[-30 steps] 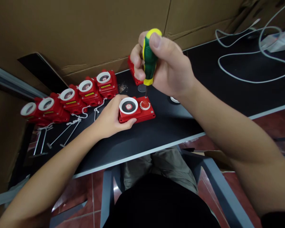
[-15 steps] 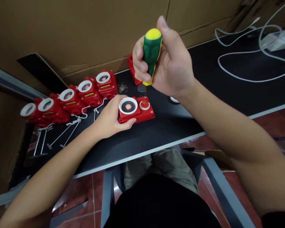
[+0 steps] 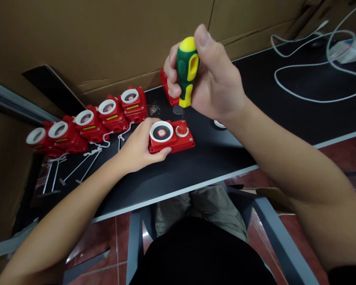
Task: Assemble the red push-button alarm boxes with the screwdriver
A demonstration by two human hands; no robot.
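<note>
A red box (image 3: 178, 140) with a white-rimmed round window and a red button lies on the black table (image 3: 201, 162) in front of me. My left hand (image 3: 139, 146) grips its left end, fingers curled round the edge. My right hand (image 3: 207, 79) is closed round a green and yellow screwdriver (image 3: 186, 75), held upright with its tip at the box's back edge near the button.
A row of several like red boxes (image 3: 85, 122) with white cords and metal pins runs to the left. Another red part (image 3: 166, 85) stands behind my right hand. White cables (image 3: 308, 67) loop at the right. Cardboard (image 3: 106, 43) walls the back.
The screwdriver handle has turned in my right hand and my thumb has shifted from the cap to beside it. The box and my left hand stay put.
</note>
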